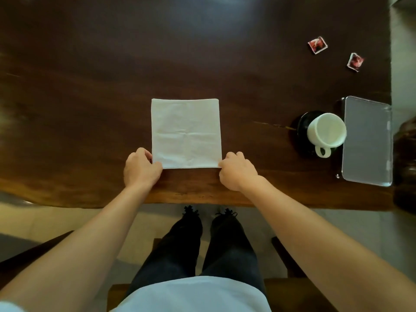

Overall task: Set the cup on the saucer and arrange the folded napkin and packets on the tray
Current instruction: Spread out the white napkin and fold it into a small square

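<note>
Nearest the camera, a pale shirt (191, 296) and dark trousers (180, 255) lead down to black laced shoes (191, 216), which stand on the floor just short of the near edge of the dark wooden table (90, 97). Both bare forearms reach forward over that edge.

The left hand (140, 168) has its fingers curled and pinches the near left corner of the white napkin (185, 131), the thumb lying on the cloth. The right hand (236, 171) is curled in the same way and pinches the near right corner. The hands are apart, one on each side of the napkin's near edge.

The napkin lies flat on the table as a square, close to the near edge and about the middle of the view, with faint creases across it.

To the right, and well apart from the napkin, a white cup (327, 130) stands upright on a dark saucer (302, 122), its handle pointing toward the near side. The cup sits toward the right part of the saucer. Just beside it on the right, a rectangular metal tray (367, 140) lies along the right edge of the table; whether the saucer touches it cannot be told.

Farther off, at the far right, two small red-and-white packets lie on the bare wood, apart from each other: the farther packet (317, 45) to the left and the nearer packet (355, 61) to the right.
</note>
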`<control>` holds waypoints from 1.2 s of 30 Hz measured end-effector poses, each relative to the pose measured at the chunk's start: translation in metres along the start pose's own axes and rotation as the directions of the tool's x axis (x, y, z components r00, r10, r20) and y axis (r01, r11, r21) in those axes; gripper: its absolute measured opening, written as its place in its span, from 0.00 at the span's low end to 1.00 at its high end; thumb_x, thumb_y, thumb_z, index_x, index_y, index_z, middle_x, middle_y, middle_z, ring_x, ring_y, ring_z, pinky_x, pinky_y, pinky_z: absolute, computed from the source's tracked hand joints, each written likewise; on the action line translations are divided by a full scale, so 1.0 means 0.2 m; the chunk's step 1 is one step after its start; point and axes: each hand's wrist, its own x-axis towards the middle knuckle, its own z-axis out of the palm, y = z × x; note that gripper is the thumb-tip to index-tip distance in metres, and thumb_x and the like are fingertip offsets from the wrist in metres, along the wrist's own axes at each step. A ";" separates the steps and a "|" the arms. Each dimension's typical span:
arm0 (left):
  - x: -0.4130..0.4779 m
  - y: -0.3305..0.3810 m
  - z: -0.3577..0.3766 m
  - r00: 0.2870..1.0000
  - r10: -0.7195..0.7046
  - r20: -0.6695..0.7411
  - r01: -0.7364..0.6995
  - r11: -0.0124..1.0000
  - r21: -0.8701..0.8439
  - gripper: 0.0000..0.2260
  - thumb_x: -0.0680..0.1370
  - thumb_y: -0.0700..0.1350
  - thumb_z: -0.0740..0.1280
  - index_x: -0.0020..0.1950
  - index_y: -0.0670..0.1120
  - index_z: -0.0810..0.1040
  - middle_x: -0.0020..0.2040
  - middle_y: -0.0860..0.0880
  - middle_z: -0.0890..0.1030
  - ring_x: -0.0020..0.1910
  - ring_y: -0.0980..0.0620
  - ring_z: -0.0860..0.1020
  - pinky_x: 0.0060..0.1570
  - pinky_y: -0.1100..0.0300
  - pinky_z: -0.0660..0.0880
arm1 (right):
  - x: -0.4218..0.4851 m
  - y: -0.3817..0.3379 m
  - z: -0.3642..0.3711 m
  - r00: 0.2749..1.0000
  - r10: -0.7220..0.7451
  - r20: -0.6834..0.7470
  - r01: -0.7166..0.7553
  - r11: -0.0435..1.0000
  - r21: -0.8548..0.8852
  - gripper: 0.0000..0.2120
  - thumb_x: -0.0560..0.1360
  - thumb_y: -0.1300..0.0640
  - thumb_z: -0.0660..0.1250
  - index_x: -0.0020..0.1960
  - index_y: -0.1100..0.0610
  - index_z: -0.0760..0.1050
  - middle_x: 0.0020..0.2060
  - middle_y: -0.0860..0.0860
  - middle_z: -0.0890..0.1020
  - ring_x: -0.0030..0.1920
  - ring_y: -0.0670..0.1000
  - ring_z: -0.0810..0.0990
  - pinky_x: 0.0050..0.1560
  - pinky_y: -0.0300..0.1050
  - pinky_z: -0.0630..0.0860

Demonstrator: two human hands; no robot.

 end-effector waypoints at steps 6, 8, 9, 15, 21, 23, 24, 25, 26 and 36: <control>0.06 0.12 0.04 0.916 0.385 -0.116 -0.362 0.915 0.179 0.15 0.77 0.45 0.67 0.63 0.43 0.75 0.60 0.42 0.75 0.61 0.42 0.72 0.52 0.49 0.76 | 0.15 -0.04 -0.07 0.902 0.051 -0.428 0.056 0.970 0.235 0.14 0.80 0.59 0.60 0.62 0.61 0.77 0.54 0.55 0.79 0.53 0.57 0.77 0.52 0.54 0.79; 0.11 0.17 0.07 0.874 0.472 -0.117 -0.449 0.876 0.178 0.19 0.79 0.46 0.66 0.68 0.41 0.72 0.67 0.40 0.72 0.70 0.40 0.68 0.63 0.47 0.75 | 0.22 -0.09 -0.06 0.854 0.034 -0.520 0.098 0.969 0.225 0.15 0.80 0.61 0.60 0.66 0.62 0.74 0.58 0.57 0.78 0.57 0.58 0.76 0.56 0.53 0.78; 0.13 0.19 0.10 0.863 0.495 -0.103 -0.472 0.862 0.186 0.22 0.80 0.48 0.65 0.71 0.41 0.69 0.72 0.39 0.69 0.74 0.40 0.64 0.69 0.45 0.71 | 0.26 -0.12 -0.05 0.832 0.019 -0.554 0.118 0.970 0.210 0.17 0.81 0.62 0.60 0.69 0.62 0.71 0.63 0.58 0.76 0.62 0.60 0.75 0.62 0.54 0.76; 0.25 0.14 0.27 0.845 0.531 0.057 -0.511 0.774 0.375 0.30 0.84 0.56 0.47 0.82 0.45 0.43 0.83 0.42 0.43 0.81 0.44 0.40 0.79 0.48 0.44 | 0.45 -0.25 0.14 0.910 -0.116 -0.398 0.126 0.992 0.000 0.31 0.84 0.44 0.42 0.79 0.61 0.37 0.80 0.57 0.41 0.79 0.56 0.36 0.79 0.58 0.41; 0.29 0.06 0.33 0.843 0.538 0.017 -0.493 0.759 0.426 0.31 0.83 0.59 0.43 0.82 0.46 0.43 0.83 0.43 0.44 0.81 0.45 0.41 0.79 0.48 0.42 | 0.51 -0.26 0.25 0.911 -0.126 -0.393 0.128 0.992 -0.022 0.34 0.82 0.40 0.39 0.80 0.59 0.35 0.80 0.55 0.37 0.79 0.54 0.33 0.78 0.56 0.36; 0.29 0.06 0.33 0.846 0.533 0.007 -0.486 0.765 0.422 0.32 0.83 0.60 0.44 0.82 0.47 0.40 0.83 0.45 0.43 0.81 0.45 0.41 0.78 0.49 0.41 | 0.50 -0.21 0.25 0.908 -0.121 -0.401 0.120 0.992 -0.027 0.35 0.82 0.38 0.40 0.80 0.58 0.36 0.80 0.55 0.38 0.79 0.55 0.34 0.78 0.57 0.37; 0.29 0.06 0.32 0.858 0.514 -0.007 -0.465 0.781 0.417 0.33 0.82 0.61 0.45 0.82 0.47 0.39 0.83 0.45 0.43 0.81 0.44 0.41 0.78 0.49 0.41 | 0.49 -0.17 0.25 0.908 -0.100 -0.407 0.098 0.995 -0.024 0.36 0.82 0.38 0.41 0.81 0.58 0.36 0.80 0.55 0.38 0.79 0.55 0.35 0.78 0.57 0.37; 0.29 0.06 0.32 0.872 0.488 -0.025 -0.436 0.800 0.412 0.34 0.82 0.62 0.46 0.82 0.47 0.39 0.83 0.46 0.43 0.81 0.43 0.42 0.78 0.48 0.41 | 0.48 -0.12 0.25 0.908 -0.070 -0.412 0.068 0.998 -0.019 0.36 0.82 0.38 0.41 0.81 0.58 0.36 0.80 0.55 0.38 0.79 0.55 0.35 0.78 0.57 0.38; 0.29 0.06 0.32 0.885 0.464 -0.037 -0.411 0.815 0.409 0.35 0.82 0.63 0.47 0.82 0.46 0.40 0.83 0.46 0.43 0.81 0.42 0.42 0.79 0.48 0.42 | 0.47 -0.07 0.25 0.909 -0.040 -0.415 0.036 0.999 -0.016 0.36 0.82 0.38 0.41 0.80 0.58 0.36 0.81 0.55 0.38 0.80 0.54 0.36 0.78 0.56 0.38; 0.28 0.08 0.33 0.892 0.450 -0.048 -0.392 0.820 0.416 0.37 0.80 0.65 0.46 0.82 0.45 0.42 0.83 0.46 0.45 0.81 0.41 0.43 0.79 0.46 0.44 | 0.44 0.00 0.18 0.928 0.062 -0.369 -0.041 0.997 0.064 0.35 0.81 0.35 0.38 0.80 0.54 0.32 0.80 0.50 0.34 0.78 0.52 0.31 0.76 0.61 0.32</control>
